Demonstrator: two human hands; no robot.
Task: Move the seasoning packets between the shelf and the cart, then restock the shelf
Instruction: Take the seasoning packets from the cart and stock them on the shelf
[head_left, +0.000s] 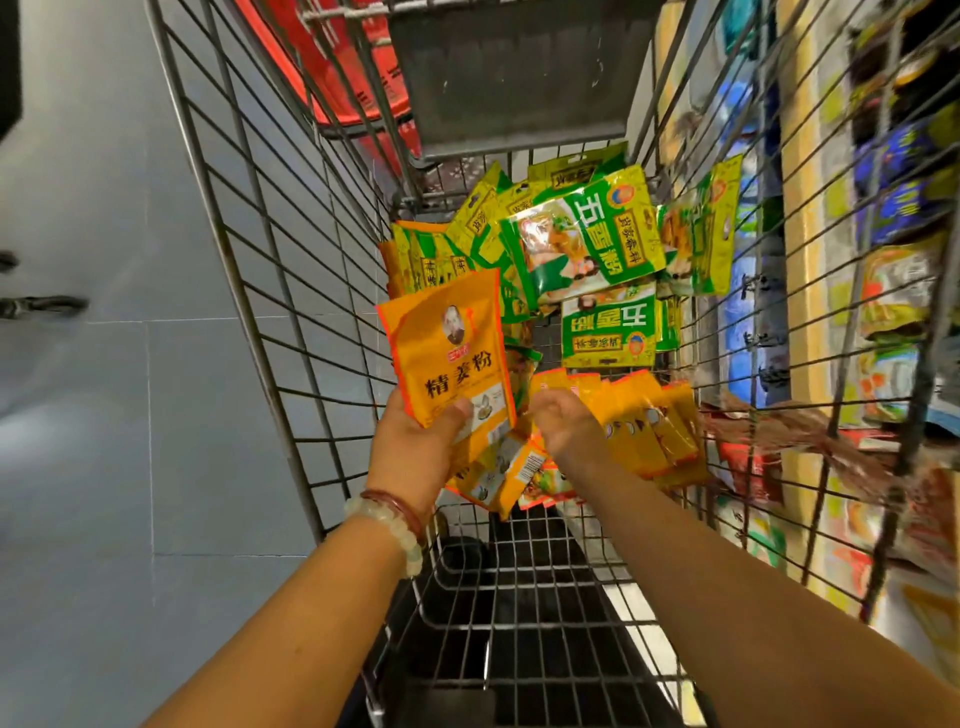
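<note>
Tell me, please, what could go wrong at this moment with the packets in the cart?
1. The left hand holds its orange packets by the lower end only; with that grip the stack may fan out and slip.
2. The right hand reaches into a loose orange pile, so some may slide away.
3. Green packets lie mixed nearby; a wrong one could be taken.

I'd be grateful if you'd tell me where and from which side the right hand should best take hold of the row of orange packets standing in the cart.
Probably by the upper edges, from above. The orange packets stand on edge, leaning together against the cart's right wall, so their tops are exposed. The right hand hovers beside them and could pinch several at once; the left hand already holds a packet.
</note>
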